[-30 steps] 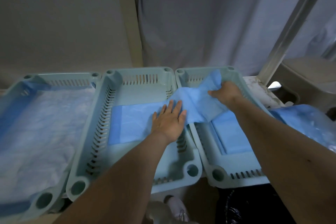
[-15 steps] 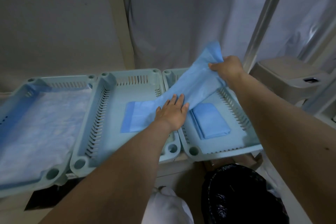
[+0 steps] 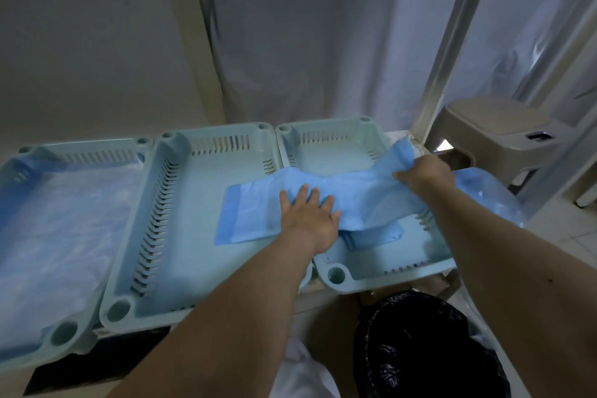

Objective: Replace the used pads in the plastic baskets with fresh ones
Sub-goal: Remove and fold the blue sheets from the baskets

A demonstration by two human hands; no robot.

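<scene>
Hands work one blue pad (image 3: pixel 361 194) between them: the left hand (image 3: pixel 308 216) lies flat, fingers spread, pressing it into the middle basket (image 3: pixel 181 203), while the right hand (image 3: pixel 420 173) pinches its far end over the right basket (image 3: pixel 326 142). Beneath that raised span rests a folded pad (image 3: pixel 378 234). Left of the left hand, another basket (image 3: pixel 29 155) holds a white-faced pad (image 3: pixel 58 220). Below the right forearm stands a black-lined bin (image 3: pixel 420 349).
</scene>
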